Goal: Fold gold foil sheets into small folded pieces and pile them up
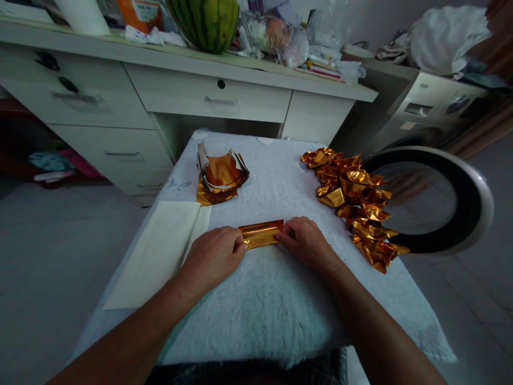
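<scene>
A strip of shiny gold foil paper [261, 235], folded or rolled lengthwise, stretches between my two hands over the cloth-covered table. My left hand [218, 251] pinches its left end, fingers curled in. At the opposite end, my right hand [301, 238] grips it between thumb and bent fingers. Beyond my left hand lies a curled stack of gold foil sheets [222, 171] with pale edges. Pale paper sheets [152, 251] rest flat under and beside my left forearm. To the right sits a row of folded gold foil pieces [352, 203], crumpled-looking and pointed.
A light cloth [248, 315] covers the table. Behind it stands a white drawer cabinet [224, 99], with a watermelon [206, 24] and plastic bags on top. At the right, a washing machine [420, 107] has its round door [479, 208] swung out beside the table.
</scene>
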The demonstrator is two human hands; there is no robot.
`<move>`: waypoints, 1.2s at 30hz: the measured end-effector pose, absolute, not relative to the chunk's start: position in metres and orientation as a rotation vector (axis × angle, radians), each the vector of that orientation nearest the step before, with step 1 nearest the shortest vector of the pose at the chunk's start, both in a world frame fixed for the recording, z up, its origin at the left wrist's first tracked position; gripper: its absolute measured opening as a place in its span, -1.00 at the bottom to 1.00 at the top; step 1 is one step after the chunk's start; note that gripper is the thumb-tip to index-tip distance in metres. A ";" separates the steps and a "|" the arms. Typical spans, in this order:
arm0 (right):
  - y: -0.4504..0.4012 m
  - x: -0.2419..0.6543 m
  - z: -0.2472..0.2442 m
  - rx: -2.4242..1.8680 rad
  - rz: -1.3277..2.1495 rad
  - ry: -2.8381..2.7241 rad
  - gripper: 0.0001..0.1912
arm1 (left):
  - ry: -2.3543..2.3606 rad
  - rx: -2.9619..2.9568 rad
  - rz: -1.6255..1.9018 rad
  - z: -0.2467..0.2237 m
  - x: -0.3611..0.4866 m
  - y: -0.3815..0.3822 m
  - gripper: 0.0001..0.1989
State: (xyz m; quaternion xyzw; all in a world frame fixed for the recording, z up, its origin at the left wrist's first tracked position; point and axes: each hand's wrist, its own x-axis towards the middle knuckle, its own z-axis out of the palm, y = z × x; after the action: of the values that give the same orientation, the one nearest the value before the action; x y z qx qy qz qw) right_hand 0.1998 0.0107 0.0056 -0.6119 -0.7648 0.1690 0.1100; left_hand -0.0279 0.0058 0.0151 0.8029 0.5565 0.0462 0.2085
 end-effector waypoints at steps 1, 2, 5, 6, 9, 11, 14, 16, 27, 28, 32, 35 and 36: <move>0.011 0.200 0.006 -1.798 0.494 -2.245 -0.76 | 1.542 2.241 0.130 0.015 -0.028 0.006 -0.82; 0.011 0.200 0.006 -1.797 0.493 -2.244 -0.76 | 1.535 2.247 0.129 0.016 -0.028 0.005 -0.81; 0.010 0.199 0.007 -1.799 0.491 -2.246 -0.74 | 1.519 2.266 0.108 0.018 -0.028 0.004 -0.75; 0.010 0.199 0.007 -1.803 0.492 -2.246 -0.74 | 1.518 2.275 0.099 0.019 -0.027 0.004 -0.73; 0.010 0.198 0.008 -1.805 0.495 -2.249 -0.74 | 1.533 2.307 0.082 0.020 -0.026 0.004 -0.75; 0.010 0.198 0.008 -1.804 0.495 -2.245 -0.75 | 1.559 2.314 0.083 0.020 -0.025 0.003 -0.78; 0.010 0.199 0.007 -1.798 0.491 -2.248 -0.76 | 1.584 2.305 0.099 0.019 -0.026 0.003 -0.80; 0.010 0.199 0.007 -1.791 0.488 -2.257 -0.76 | 1.584 2.298 0.113 0.018 -0.027 0.002 -0.81; 0.008 0.199 0.008 -1.798 0.507 -2.250 -0.79 | 1.584 2.278 0.151 0.019 -0.027 0.000 -0.88; 0.008 0.199 0.009 -1.801 0.507 -2.251 -0.79 | 1.586 2.278 0.150 0.019 -0.027 0.000 -0.89; 0.008 0.198 0.010 -1.807 0.503 -2.263 -0.77 | 1.565 2.285 0.130 0.020 -0.027 0.000 -0.87; 0.008 0.198 0.010 -1.818 0.487 -2.269 -0.78 | 1.556 2.300 0.116 0.021 -0.027 0.000 -0.84; 0.008 0.197 0.010 -1.825 0.482 -2.269 -0.78 | 1.559 2.303 0.112 0.021 -0.027 0.000 -0.84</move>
State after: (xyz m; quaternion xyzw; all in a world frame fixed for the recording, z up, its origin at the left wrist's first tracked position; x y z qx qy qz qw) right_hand 0.1974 0.0083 0.0096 -0.6155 -0.7653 0.1627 0.0948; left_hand -0.0271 0.0004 0.0205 0.8142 0.5511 0.0395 0.1784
